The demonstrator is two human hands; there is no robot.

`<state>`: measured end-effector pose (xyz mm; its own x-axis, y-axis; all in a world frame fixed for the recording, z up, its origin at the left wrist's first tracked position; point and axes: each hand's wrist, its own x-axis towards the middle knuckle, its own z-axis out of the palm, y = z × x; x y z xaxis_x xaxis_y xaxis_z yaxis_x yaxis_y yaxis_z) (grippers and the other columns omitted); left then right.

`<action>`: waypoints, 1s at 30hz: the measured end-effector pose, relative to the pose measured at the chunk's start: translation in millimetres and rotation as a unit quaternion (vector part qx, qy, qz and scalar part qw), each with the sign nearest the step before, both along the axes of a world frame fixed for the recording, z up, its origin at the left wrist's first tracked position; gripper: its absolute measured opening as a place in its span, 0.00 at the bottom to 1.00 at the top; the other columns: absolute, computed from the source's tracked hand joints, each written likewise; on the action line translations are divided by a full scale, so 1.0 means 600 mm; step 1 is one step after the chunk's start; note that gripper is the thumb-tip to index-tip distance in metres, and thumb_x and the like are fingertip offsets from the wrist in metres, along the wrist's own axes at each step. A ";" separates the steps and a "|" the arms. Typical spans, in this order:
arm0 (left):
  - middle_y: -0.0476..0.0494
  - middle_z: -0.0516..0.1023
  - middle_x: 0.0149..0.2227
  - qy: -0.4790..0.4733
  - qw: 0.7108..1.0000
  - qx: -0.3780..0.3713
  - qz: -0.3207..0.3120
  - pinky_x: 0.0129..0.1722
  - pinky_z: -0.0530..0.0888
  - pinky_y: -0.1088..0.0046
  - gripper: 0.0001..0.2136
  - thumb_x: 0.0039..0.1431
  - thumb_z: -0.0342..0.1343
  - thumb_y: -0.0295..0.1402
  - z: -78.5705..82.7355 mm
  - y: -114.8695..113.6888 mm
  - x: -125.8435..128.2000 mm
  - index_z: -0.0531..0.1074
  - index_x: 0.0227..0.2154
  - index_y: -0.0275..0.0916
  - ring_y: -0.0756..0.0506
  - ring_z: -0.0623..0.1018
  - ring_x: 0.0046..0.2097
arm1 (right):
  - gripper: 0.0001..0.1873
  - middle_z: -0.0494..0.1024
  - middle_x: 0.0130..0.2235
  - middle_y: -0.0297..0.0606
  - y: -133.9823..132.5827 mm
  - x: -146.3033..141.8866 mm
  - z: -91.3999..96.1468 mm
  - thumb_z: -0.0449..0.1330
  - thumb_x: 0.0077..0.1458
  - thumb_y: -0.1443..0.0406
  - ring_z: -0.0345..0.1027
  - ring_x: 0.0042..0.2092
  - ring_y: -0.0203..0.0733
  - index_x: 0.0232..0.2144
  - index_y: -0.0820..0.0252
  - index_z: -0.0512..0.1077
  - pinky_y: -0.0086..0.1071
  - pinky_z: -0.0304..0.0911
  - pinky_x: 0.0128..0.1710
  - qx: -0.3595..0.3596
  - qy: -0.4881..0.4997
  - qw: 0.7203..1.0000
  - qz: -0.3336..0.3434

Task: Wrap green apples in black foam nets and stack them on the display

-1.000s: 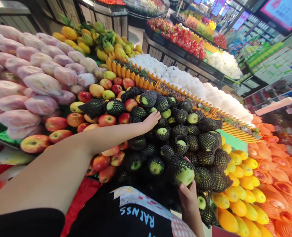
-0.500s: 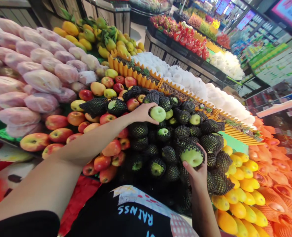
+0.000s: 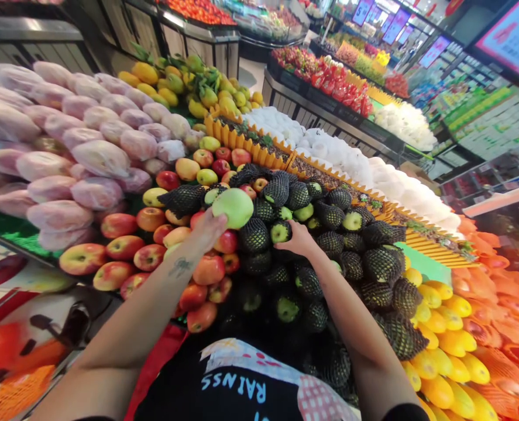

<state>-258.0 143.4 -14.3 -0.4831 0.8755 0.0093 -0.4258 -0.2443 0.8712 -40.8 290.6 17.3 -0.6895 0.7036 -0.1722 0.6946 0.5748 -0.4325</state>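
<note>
My left hand (image 3: 213, 227) is closed around a bare green apple (image 3: 233, 208), which it holds up over the red apples (image 3: 209, 269). Further right, my right hand (image 3: 298, 240) reaches into the pile of green apples in black foam nets (image 3: 330, 244). Its thumb and fingers curl around one netted green apple (image 3: 279, 233), whose pale green end shows at the net's opening. Other netted apples lie close on all sides of that hand.
Wrapped pinkish fruit (image 3: 103, 158) are heaped at the left. An orange picket-style divider (image 3: 294, 164) runs behind the apples, with white-wrapped fruit (image 3: 342, 152) beyond it. Yellow fruit (image 3: 443, 327) and orange-netted fruit (image 3: 500, 304) lie at the right.
My left hand has moved left and nearer with a green apple. My right hand has left the netted apple it held at the right and moved left onto another. The view has shifted slightly.
</note>
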 end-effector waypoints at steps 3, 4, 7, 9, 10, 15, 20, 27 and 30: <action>0.40 0.81 0.47 0.084 0.995 -0.034 0.046 0.52 0.76 0.56 0.37 0.30 0.74 0.52 -0.022 -0.045 0.013 0.75 0.46 0.40 0.33 0.77 0.52 | 0.48 0.67 0.61 0.58 -0.020 0.000 0.019 0.77 0.36 0.58 0.55 0.65 0.68 0.59 0.66 0.66 0.58 0.52 0.64 0.035 0.052 0.998 -0.013; 0.40 0.80 0.49 0.120 0.991 -0.047 0.047 0.52 0.75 0.56 0.37 0.32 0.74 0.50 -0.022 -0.057 0.023 0.74 0.48 0.40 0.34 0.77 0.52 | 0.48 0.65 0.63 0.57 -0.036 0.006 0.032 0.76 0.38 0.57 0.52 0.66 0.66 0.60 0.64 0.64 0.58 0.48 0.66 0.033 0.099 0.994 -0.013; 0.40 0.79 0.51 0.251 0.965 -0.075 0.018 0.53 0.74 0.57 0.35 0.39 0.73 0.43 0.003 -0.073 0.071 0.71 0.52 0.40 0.36 0.77 0.51 | 0.42 0.66 0.63 0.45 -0.102 0.029 0.061 0.70 0.49 0.52 0.60 0.64 0.56 0.63 0.51 0.61 0.53 0.57 0.64 -0.139 0.274 0.951 0.026; 0.39 0.78 0.49 0.342 0.937 -0.066 -0.012 0.54 0.73 0.57 0.35 0.39 0.74 0.42 0.032 -0.067 0.106 0.71 0.52 0.39 0.36 0.77 0.51 | 0.46 0.67 0.63 0.41 -0.143 0.041 0.062 0.72 0.46 0.51 0.67 0.60 0.53 0.64 0.45 0.58 0.48 0.67 0.56 -0.291 0.330 0.897 0.031; 0.38 0.77 0.50 0.379 0.923 -0.049 -0.038 0.54 0.73 0.57 0.35 0.38 0.74 0.41 0.047 -0.061 0.119 0.71 0.52 0.39 0.36 0.77 0.51 | 0.48 0.69 0.61 0.41 -0.158 0.047 0.057 0.74 0.43 0.53 0.68 0.58 0.52 0.63 0.45 0.59 0.47 0.69 0.54 -0.315 0.352 0.881 0.007; 0.39 0.74 0.54 0.431 0.878 -0.022 -0.208 0.44 0.78 0.64 0.27 0.49 0.69 0.38 0.087 -0.005 0.090 0.72 0.53 0.43 0.41 0.79 0.47 | 0.33 0.78 0.49 0.39 -0.171 0.089 0.025 0.73 0.42 0.55 0.73 0.48 0.50 0.50 0.54 0.68 0.45 0.69 0.52 -0.203 0.383 0.885 -0.169; 0.43 0.77 0.48 0.548 0.814 -0.156 0.115 0.60 0.67 0.57 0.14 0.57 0.61 0.28 0.060 0.093 -0.035 0.73 0.47 0.40 0.42 0.72 0.55 | 0.35 0.79 0.48 0.42 -0.164 0.132 0.030 0.72 0.43 0.57 0.73 0.47 0.56 0.53 0.54 0.68 0.50 0.67 0.51 0.024 0.180 0.974 -0.138; 0.39 0.74 0.48 0.583 0.752 -0.245 0.188 0.60 0.62 0.49 0.09 0.51 0.64 0.22 0.032 0.158 -0.102 0.74 0.35 0.37 0.34 0.64 0.59 | 0.41 0.74 0.58 0.49 -0.171 0.119 0.000 0.71 0.44 0.68 0.66 0.58 0.59 0.61 0.57 0.67 0.50 0.62 0.59 0.059 -0.025 0.996 0.057; 0.42 0.73 0.45 0.569 0.771 -0.171 0.228 0.56 0.66 0.58 0.06 0.58 0.59 0.26 0.050 0.136 -0.085 0.75 0.39 0.38 0.40 0.70 0.52 | 0.44 0.70 0.61 0.51 -0.164 0.123 -0.007 0.71 0.46 0.68 0.63 0.61 0.59 0.64 0.59 0.63 0.50 0.61 0.61 0.022 -0.017 0.998 0.063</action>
<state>-309.2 224.7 15.4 -0.5914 0.6619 0.4606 0.7242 0.1847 0.6645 32.8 192.2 12.8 -0.7679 0.6183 -0.1672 0.6286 0.6772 -0.3825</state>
